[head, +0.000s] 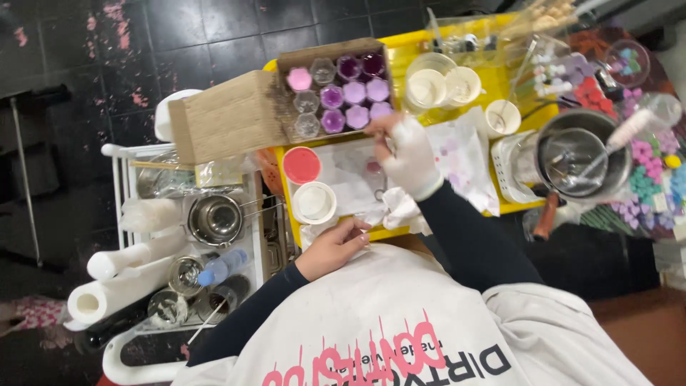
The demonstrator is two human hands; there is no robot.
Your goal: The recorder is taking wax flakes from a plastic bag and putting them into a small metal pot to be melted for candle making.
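Nearest me, my bare left hand [332, 246] rests at the table [514, 207] edge, fingers loosely curled and holding nothing, touching crumpled white paper [396, 207]. Just beyond it, at eleven o'clock, stand a white cup [314, 201] and a red cup [301, 164], close together.

My gloved right hand [409, 154] is stretched out at twelve o'clock over a stained sheet [343, 171]. Its fingertips are bunched together at the near edge of the box [229, 118], just beside the closest purple jar [381, 111]. Whether they actually pinch it I cannot tell.

The box lies open and holds hexagonal jars [343, 93], some filled pink or purple, some clear and empty. As I judge it, I am working on the jars in the box, at the near row. A next move calls for a steady, upright grip, since the jars sit tightly packed.

Farther at three o'clock is a steel pot [582, 154]. At nine o'clock, paper rolls [114, 282] lie on a cart [118, 154].
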